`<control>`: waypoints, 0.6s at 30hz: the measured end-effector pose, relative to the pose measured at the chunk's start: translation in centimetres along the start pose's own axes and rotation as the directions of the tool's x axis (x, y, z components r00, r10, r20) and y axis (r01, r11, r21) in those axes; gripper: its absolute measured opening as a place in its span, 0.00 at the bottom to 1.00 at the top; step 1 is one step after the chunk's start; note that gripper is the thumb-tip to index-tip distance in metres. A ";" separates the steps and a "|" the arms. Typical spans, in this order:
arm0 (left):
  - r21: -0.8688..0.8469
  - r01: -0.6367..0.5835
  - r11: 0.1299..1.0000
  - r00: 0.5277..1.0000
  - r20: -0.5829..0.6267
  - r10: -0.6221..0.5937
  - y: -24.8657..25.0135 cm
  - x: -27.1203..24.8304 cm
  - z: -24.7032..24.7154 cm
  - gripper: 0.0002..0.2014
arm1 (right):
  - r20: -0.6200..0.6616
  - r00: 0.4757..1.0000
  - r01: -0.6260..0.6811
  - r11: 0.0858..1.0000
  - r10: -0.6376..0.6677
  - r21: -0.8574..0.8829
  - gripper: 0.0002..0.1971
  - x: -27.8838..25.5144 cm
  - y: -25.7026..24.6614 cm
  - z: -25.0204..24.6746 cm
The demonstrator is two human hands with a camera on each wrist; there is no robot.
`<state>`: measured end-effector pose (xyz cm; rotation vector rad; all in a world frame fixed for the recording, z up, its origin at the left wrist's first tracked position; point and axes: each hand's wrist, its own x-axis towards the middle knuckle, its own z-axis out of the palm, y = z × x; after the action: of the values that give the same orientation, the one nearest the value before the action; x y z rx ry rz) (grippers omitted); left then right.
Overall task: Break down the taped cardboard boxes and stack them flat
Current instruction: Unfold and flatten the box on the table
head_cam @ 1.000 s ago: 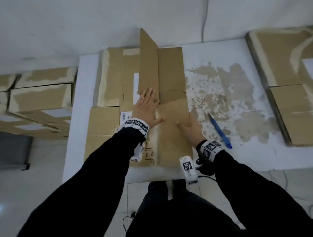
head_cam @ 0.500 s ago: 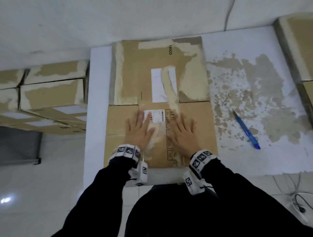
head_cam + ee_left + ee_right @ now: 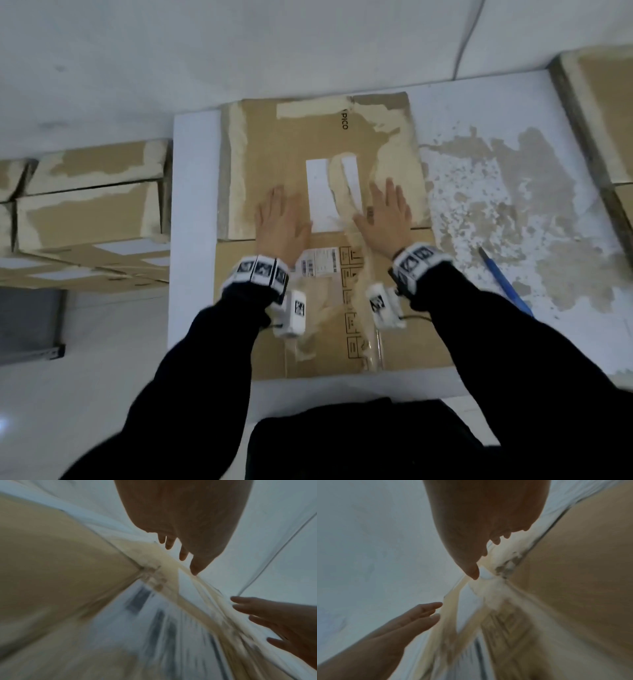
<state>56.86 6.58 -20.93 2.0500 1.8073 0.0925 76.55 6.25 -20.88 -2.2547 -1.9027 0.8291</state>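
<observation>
A flattened brown cardboard box [image 3: 274, 144] with torn tape marks and white labels lies on the white table [image 3: 193, 205]. A second flat panel [image 3: 411, 308] with a barcode label lies nearer me. My left hand [image 3: 282, 221] lies palm down with straight fingers on the far panel, left of the white label. My right hand [image 3: 387, 216] presses flat the same way right of the label. In the left wrist view my left hand [image 3: 180, 547] hovers over blurred cardboard, with the right hand [image 3: 274, 618] beside it. The right wrist view shows my right hand [image 3: 481, 550] and left hand [image 3: 412, 619].
A blue pen [image 3: 507, 284] lies on the table to the right, on a patch of torn paper residue. More flat cardboard [image 3: 603, 113] sits at the far right edge. Taped boxes [image 3: 89, 212] are stacked on the floor to the left.
The upright flap seen a second ago has been folded down flat. Both hands have slid forward from the near panel onto the far panel and spread apart.
</observation>
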 end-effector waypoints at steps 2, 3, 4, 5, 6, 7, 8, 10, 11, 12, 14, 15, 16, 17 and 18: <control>0.044 0.006 0.999 0.998 0.064 -0.009 0.8 4.0 -0.6 0.32 | 0.044 0.998 0.034 0.999 -0.033 -0.025 0.33 3.5 -2.0 -0.5; 0.070 -0.003 0.998 0.993 0.116 -0.006 1.0 5.6 -0.5 0.33 | 0.073 0.995 0.076 0.995 -0.071 -0.060 0.32 4.8 -2.7 -0.4; 0.091 -0.021 0.996 0.984 0.180 0.004 1.0 6.8 -0.2 0.34 | 0.113 0.988 0.117 0.988 -0.105 -0.103 0.31 5.7 -3.2 0.0; 0.106 -0.039 0.994 0.970 0.242 0.012 0.8 7.5 0.2 0.34 | 0.155 0.979 0.153 0.977 -0.130 -0.146 0.29 6.4 -3.3 0.5; 0.111 -0.050 0.993 0.957 0.289 0.016 0.6 7.9 0.7 0.34 | 0.183 0.972 0.179 0.967 -0.145 -0.181 0.29 6.7 -3.2 1.2; 0.113 -0.056 0.992 0.950 0.312 0.018 0.3 8.1 1.2 0.34 | 0.187 0.970 0.192 0.960 -0.154 -0.204 0.29 6.8 -3.0 1.9; 0.112 -0.063 0.992 0.949 0.314 0.024 -0.1 8.2 1.5 0.34 | 0.173 0.972 0.196 0.956 -0.160 -0.219 0.29 6.9 -2.8 2.5; 0.100 -0.069 0.993 0.952 0.304 0.036 -0.4 8.4 1.8 0.34 | 0.150 0.975 0.194 0.952 -0.162 -0.238 0.29 7.0 -2.6 3.0; 0.089 -0.068 0.994 0.952 0.305 0.037 -0.3 8.4 1.7 0.34 | 0.154 0.975 0.192 0.952 -0.158 -0.238 0.29 7.0 -2.7 2.8; 0.075 -0.064 0.995 0.949 0.312 0.038 -0.2 8.5 1.5 0.34 | 0.173 0.972 0.195 0.953 -0.157 -0.232 0.30 7.1 -2.8 2.5; 0.040 -0.053 0.998 0.947 0.318 0.038 -0.3 8.4 0.9 0.35 | 0.236 0.960 0.200 0.958 -0.150 -0.207 0.31 7.4 -2.9 1.6; 0.021 -0.030 0.999 0.955 0.296 0.023 -0.6 8.2 0.6 0.36 | 0.245 0.959 0.197 0.960 -0.145 -0.200 0.31 7.4 -2.7 1.1; 0.004 0.016 1.000 0.967 0.255 -0.017 -1.1 7.5 0.2 0.36 | 0.225 0.965 0.177 0.965 -0.132 -0.192 0.31 7.1 -2.2 0.5; -0.015 0.088 0.996 0.976 0.199 -0.083 -1.9 6.6 -0.1 0.37 | 0.187 0.977 0.137 0.974 -0.102 -0.182 0.31 6.5 -1.3 0.0; -0.043 0.182 0.982 0.975 0.141 -0.174 -2.7 5.2 -0.4 0.37 | 0.134 0.990 0.075 0.982 -0.051 -0.174 0.31 5.6 -0.1 -0.4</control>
<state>55.03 11.92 -22.65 1.8017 1.8715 -0.0469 77.09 11.62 -22.41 -2.2749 -2.1761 0.8466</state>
